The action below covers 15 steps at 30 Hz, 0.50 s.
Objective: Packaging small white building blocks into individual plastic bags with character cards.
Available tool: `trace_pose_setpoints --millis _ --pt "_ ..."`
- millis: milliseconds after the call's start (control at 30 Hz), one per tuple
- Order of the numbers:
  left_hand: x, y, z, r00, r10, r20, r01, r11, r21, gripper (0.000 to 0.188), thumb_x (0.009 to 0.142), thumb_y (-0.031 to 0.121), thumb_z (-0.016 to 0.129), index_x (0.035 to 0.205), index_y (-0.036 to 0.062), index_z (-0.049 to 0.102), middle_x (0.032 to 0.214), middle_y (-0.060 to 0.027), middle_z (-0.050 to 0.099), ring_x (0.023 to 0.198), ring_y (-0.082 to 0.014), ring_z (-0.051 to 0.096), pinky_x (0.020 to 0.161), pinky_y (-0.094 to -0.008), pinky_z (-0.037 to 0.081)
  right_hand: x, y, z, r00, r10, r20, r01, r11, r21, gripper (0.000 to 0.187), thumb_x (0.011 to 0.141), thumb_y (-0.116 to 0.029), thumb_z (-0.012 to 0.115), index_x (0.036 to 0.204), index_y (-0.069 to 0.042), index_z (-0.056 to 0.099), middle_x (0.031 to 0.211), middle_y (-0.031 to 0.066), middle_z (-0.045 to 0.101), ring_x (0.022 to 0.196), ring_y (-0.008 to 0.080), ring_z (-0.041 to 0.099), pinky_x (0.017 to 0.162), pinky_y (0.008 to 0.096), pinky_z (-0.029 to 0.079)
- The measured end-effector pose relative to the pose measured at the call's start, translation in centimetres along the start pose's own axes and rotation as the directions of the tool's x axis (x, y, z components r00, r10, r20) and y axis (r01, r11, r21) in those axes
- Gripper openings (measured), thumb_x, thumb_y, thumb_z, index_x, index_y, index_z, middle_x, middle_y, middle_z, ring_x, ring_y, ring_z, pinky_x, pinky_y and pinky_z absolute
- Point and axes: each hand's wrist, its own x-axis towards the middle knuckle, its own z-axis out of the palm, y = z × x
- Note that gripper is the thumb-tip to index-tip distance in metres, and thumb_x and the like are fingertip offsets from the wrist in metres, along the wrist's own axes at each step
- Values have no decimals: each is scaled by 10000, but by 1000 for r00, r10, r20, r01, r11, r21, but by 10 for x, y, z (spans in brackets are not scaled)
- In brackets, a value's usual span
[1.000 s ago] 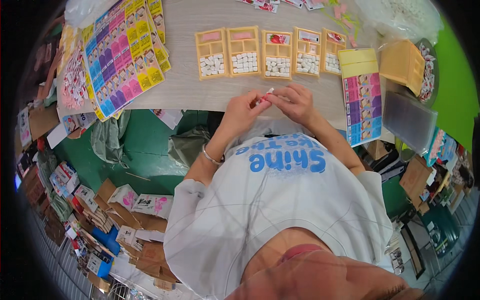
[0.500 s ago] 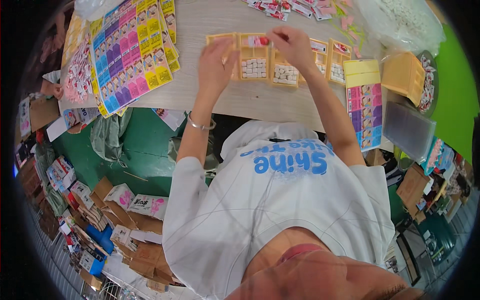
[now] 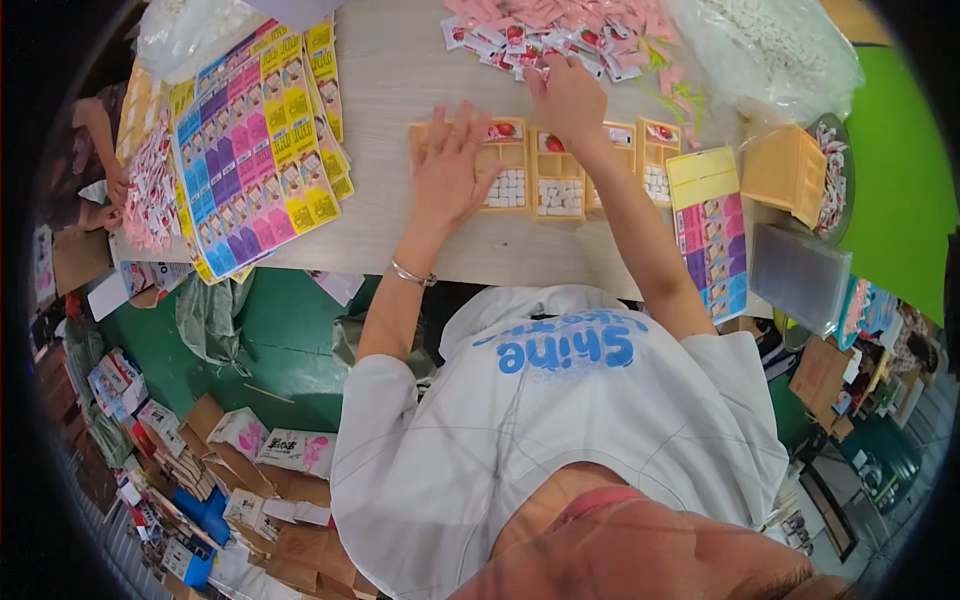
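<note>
Fingers [image 3: 541, 84] of the right hand [image 3: 577, 108] are bent at the near edge of a pile of strawberry-printed sachets [image 3: 490, 45] on the worktop [image 3: 385, 70]; whether they grip one cannot be told. The left hand [image 3: 452, 178] lies spread over the leftmost of the yellow trays [image 3: 508, 157], apparently holding nothing; contact is unclear. Sachets: flat, glossy film, judged light, limp and slippery, best pinched at an edge, since squeezing the middle could burst them. Trays: smooth, compartmented, judged stiff and light, best held by the side walls. White pieces [image 3: 507, 188]: small, matt, rounded blocks, closely packed.
</note>
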Motion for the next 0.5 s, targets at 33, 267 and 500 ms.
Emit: trace_pose_setpoints --millis 33,267,500 --pt "1 2 1 1000 -2 -7 2 1000 4 712 950 522 554 1551 183 379 1636 -70 299 1510 -361 228 1182 -646 150 11 1 5 998 59 22 -51 965 -259 353 948 -448 613 1002 -109 693 874 122 683 800 348 695 689 461 558" --pt "1 -25 -11 995 -104 -11 103 993 -54 692 984 480 515 1575 173 325 1655 -83 257 1524 -365 191 1179 -654 130 34 19 11 953 197 229 -148 965 -215 366 947 -458 612 989 -106 699 958 139 721 864 334 715 695 447 556" --pt "-36 -39 0 990 -139 26 139 990 -19 754 971 471 555 1571 93 300 1651 -128 252 1511 -397 220 1178 -648 139 12 -30 -6 922 -372 107 324 893 312 207 955 -299 637 988 -113 721 907 72 698 823 302 677 691 417 534"
